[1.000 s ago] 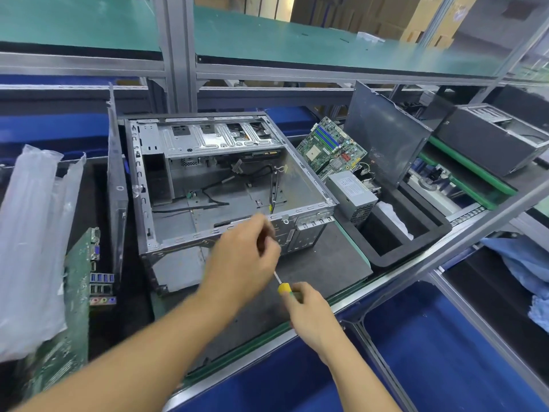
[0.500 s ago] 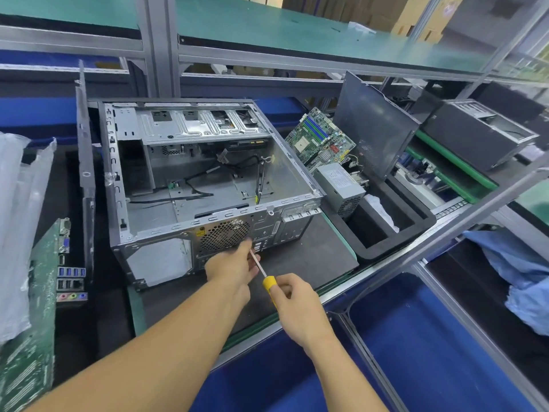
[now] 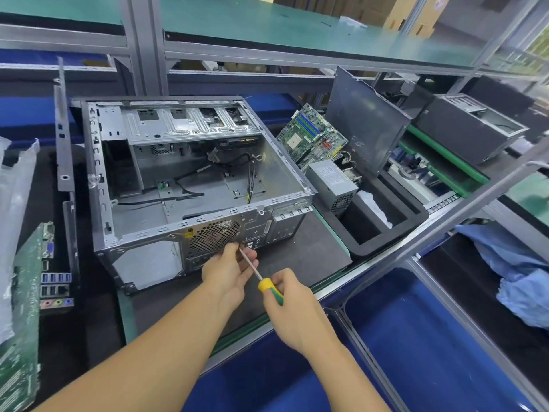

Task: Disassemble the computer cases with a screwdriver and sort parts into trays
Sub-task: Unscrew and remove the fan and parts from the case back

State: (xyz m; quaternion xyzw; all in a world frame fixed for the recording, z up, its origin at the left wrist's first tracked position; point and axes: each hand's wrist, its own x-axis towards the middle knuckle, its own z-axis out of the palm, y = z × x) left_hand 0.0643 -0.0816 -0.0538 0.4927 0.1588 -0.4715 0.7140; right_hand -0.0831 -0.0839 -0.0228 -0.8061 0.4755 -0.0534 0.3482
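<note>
Yellow-handled screwdriver [image 3: 269,288]: my right hand [image 3: 292,310] grips it, left hand [image 3: 228,269] pinches its shaft, tip at the grey steel computer case [image 3: 190,179]; I count two cases, one screwdriver

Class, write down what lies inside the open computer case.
Inside the computer case lie loose black cables and a metal drive cage along the far wall. The near wall hides whatever sits behind its grille.

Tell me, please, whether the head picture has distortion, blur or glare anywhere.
Head view: the wide-angle lens tilts the shelf and stretches things toward the edges; the case and screwdriver are sharp; the top right corner is soft and washed out; the light is even, with only a mild sheen inside the case and no hard shadows.
</note>
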